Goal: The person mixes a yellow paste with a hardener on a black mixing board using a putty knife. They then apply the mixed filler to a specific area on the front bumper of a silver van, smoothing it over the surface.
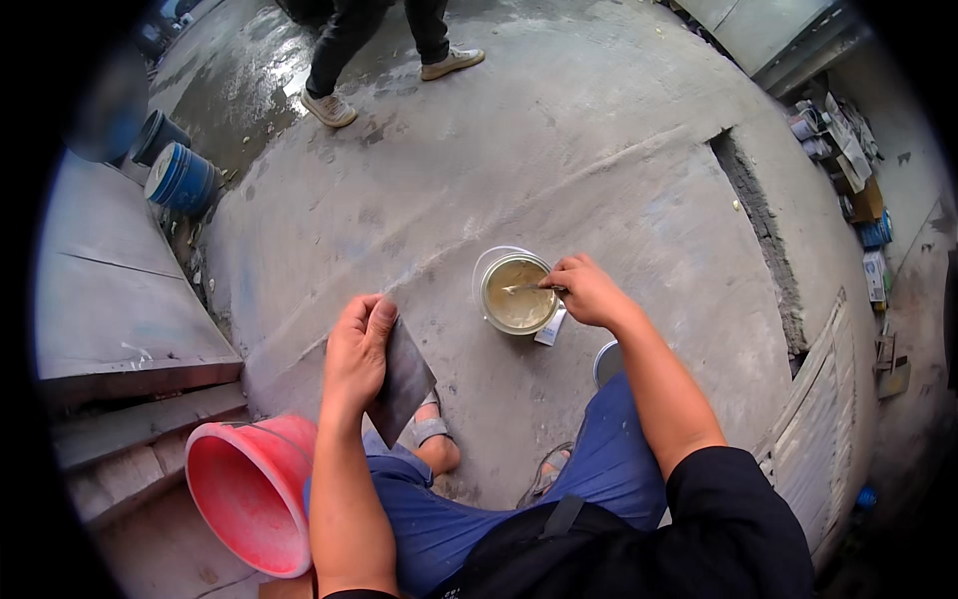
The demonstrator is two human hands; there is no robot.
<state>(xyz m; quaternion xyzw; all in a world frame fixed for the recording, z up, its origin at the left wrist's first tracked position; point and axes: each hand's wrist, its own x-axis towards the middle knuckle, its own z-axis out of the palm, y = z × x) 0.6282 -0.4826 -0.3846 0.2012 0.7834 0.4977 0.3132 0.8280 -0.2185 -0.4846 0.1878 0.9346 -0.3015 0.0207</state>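
Stirring the tan paste in the can [517, 294], right hand [589, 292] fingers pinch a thin tool [521, 289]; left hand [357, 349] fingers clamp a dark board [406, 382]. A hard stroke could tip the unsteadied can onto the concrete floor [419, 200].

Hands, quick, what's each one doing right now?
Left hand: closed on a flat dark plate.
Right hand: closed on a thin tool dipped in the tin of beige paste.

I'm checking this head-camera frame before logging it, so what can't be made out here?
- Tool in the right hand: only a thin metal end shows over the can of beige paste; the fingers hide the handle.
- Dark flat plate in the left hand: the palm covers part of it.
- Round grey object by the right knee: mostly behind the forearm.
- Standing person: cut off by the top edge.
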